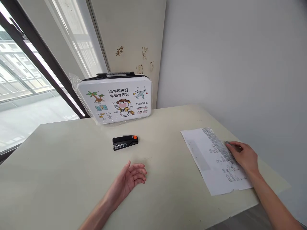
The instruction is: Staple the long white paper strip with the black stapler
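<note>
My left hand (130, 179) rests palm sideways over the table, fingers loosely curled and apart, with nothing in it. Just beyond it lies a black stapler (125, 142) with an orange button at its right end. On the right, my right hand (244, 156) pinches a small grey piece (229, 143) at the far right edge of a printed sheet of paper (201, 159). Only the tip of that piece shows, so I cannot tell its kind. The sheet lies flat, with a printed grid and small text partly covered by my right hand.
A white case with cartoon prints (120, 99), partly wrapped in clear plastic, stands upright at the back of the pale table (59, 179). Behind it is a stained panel (134, 35). A grey wall (227, 54) borders the right side, a window (21, 80) the left.
</note>
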Available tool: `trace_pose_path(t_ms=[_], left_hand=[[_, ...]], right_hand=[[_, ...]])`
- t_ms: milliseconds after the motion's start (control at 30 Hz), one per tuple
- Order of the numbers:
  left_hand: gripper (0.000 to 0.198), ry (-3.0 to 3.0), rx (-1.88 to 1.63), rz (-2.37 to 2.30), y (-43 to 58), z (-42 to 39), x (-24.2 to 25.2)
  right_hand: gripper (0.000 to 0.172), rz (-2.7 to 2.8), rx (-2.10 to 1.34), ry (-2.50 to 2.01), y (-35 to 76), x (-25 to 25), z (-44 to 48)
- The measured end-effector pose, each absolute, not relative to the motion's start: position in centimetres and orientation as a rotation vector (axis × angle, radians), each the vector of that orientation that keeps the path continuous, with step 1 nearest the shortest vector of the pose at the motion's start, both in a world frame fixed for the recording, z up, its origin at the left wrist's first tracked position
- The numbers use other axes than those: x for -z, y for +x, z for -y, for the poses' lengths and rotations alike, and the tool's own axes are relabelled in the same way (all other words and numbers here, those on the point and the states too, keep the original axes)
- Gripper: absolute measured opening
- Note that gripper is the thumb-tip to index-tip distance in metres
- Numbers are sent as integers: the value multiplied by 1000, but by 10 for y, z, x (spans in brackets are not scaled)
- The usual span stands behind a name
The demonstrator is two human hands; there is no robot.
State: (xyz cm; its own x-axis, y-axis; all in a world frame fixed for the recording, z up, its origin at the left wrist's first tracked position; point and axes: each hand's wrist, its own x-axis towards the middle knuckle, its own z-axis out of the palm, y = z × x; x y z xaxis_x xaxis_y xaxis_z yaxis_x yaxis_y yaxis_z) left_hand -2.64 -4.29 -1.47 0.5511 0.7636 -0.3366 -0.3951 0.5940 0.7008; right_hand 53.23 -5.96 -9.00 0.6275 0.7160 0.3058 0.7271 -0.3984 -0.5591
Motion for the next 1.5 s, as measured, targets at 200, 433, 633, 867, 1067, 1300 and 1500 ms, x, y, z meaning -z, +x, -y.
trace_pose_path(t_ms=[200, 433, 633, 867, 1067, 1300, 1500], left_hand=[[46, 594, -747, -676, -29, 41, 16], [41, 668, -735, -707, -27, 41, 13], [47, 1304, -683, -1058, -39, 43, 14], [34, 2259, -666, -1153, -42, 43, 23], [32, 2395, -615, -1197, -42, 43, 26], [37, 2155, -711, -1164, -42, 44, 24], [35, 2142, -754, -1141, -42, 44, 25]], right_hand=[[53, 1098, -27, -2181, 522, 80, 58], [41, 1239, -302, -1954, 406, 39, 77], [17, 1785, -964, -1348, 254, 24, 107], [15, 1833, -858, -1294, 229, 34, 117], [15, 1793, -904, -1326, 231, 32, 117], [18, 1796, -887, -1327, 231, 32, 118], [18, 1791, -892, -1332, 231, 33, 119]])
